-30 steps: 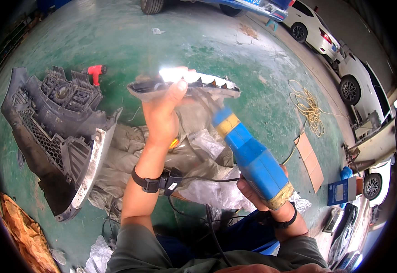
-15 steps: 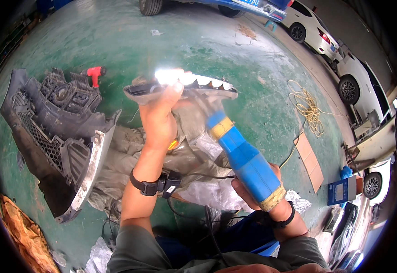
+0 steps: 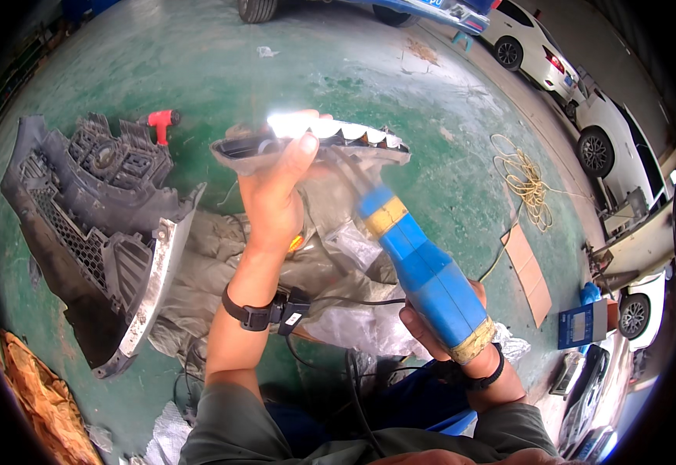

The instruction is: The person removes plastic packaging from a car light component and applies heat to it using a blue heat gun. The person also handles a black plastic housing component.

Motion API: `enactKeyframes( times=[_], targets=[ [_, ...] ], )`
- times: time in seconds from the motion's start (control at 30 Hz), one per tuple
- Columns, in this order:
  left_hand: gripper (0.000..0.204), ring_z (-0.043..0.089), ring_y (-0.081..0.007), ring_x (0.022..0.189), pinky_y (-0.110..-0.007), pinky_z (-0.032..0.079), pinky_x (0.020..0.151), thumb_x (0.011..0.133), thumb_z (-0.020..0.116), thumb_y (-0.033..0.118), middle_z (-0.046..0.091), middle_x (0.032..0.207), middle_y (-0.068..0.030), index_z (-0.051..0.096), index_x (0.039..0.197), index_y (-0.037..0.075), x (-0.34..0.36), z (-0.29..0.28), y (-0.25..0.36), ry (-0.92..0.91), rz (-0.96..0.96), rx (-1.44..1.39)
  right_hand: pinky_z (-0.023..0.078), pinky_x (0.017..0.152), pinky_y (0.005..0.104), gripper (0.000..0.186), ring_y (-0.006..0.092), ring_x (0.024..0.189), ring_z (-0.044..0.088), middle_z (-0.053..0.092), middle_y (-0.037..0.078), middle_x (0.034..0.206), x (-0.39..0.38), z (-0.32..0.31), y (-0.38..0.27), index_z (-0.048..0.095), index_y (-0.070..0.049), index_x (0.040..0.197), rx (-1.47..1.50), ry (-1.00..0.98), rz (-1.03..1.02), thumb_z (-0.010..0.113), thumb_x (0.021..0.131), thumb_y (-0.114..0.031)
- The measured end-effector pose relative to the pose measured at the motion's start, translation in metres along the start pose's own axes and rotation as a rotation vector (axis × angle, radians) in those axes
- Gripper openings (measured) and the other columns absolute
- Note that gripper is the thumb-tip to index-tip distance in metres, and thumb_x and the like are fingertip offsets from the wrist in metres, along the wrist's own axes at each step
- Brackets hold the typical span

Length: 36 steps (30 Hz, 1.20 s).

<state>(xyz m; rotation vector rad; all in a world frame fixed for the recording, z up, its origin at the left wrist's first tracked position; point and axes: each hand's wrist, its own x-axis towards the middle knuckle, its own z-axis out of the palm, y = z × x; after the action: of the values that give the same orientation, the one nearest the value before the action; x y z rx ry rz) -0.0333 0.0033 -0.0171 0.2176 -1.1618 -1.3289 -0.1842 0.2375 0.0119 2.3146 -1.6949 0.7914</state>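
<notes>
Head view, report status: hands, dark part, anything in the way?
Left hand grips dark part. Right hand holds blue tool, blurred nose near part, contact unclear. Crumpled sheeting below; nothing seen blocking.

Blue tool: smooth plastic; dark bumper: matt plastic; clear sheeting: glossy, crinkled.

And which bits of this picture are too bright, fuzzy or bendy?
Head view: glare whites out some of the grey part in the left hand; head view: the metal tip of the blue tool looks smeared; head view: straight edges bend near the black rim.
</notes>
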Motion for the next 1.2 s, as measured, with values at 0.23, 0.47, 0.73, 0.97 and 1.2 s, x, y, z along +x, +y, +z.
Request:
enactKeyframes(
  times=[0.23,0.47,0.73,0.97,1.2],
  targets=[
    [0.048,0.069,-0.0256,0.108,-0.038,0.060,0.075,0.095,0.066,0.028,0.066,0.126,-0.0200,0.060,0.128,-0.007,-0.002,0.005,0.006,0.000,-0.009,0.017,0.050,0.052,0.0354,0.025,0.0246,0.062,0.061,0.061,0.005,0.079,0.001,-0.002,-0.003,0.070,-0.015,0.095,-0.015,-0.025,0.043,0.078,0.074,-0.023],
    [0.048,0.068,-0.0249,0.108,-0.038,0.060,0.077,0.095,0.066,0.029,0.066,0.127,-0.0193,0.062,0.126,-0.007,-0.001,0.005,0.007,0.005,-0.041,-0.020,0.051,0.061,0.0393,0.014,0.0331,0.067,0.063,0.064,0.007,0.078,0.000,-0.004,-0.007,0.067,-0.008,0.087,0.096,-0.026,0.136,0.074,0.077,-0.015],
    [0.046,0.068,-0.0256,0.110,-0.039,0.061,0.078,0.096,0.064,0.027,0.065,0.128,-0.0199,0.061,0.127,-0.007,-0.002,0.004,0.008,0.003,-0.022,-0.008,0.050,0.061,0.0401,0.013,0.0340,0.068,0.063,0.064,0.008,0.078,0.002,-0.007,-0.006,0.067,-0.008,0.087,0.096,-0.033,0.128,0.074,0.077,-0.014],
    [0.047,0.068,-0.0255,0.110,-0.038,0.061,0.077,0.096,0.064,0.027,0.066,0.126,-0.0210,0.061,0.127,-0.008,-0.001,0.003,0.008,-0.031,0.010,0.035,0.049,0.058,0.0400,0.017,0.0344,0.065,0.061,0.061,0.009,0.077,-0.004,-0.001,-0.003,0.065,-0.009,0.084,0.194,0.038,0.176,0.076,0.072,-0.015],
    [0.048,0.070,-0.0253,0.106,-0.038,0.061,0.078,0.095,0.066,0.028,0.067,0.125,-0.0211,0.061,0.126,-0.009,-0.002,0.004,0.012,-0.015,-0.021,0.011,0.049,0.057,0.0400,0.018,0.0349,0.063,0.060,0.060,0.010,0.078,-0.008,-0.002,-0.002,0.065,-0.009,0.085,0.226,0.038,0.210,0.075,0.072,-0.016]
  ],
)
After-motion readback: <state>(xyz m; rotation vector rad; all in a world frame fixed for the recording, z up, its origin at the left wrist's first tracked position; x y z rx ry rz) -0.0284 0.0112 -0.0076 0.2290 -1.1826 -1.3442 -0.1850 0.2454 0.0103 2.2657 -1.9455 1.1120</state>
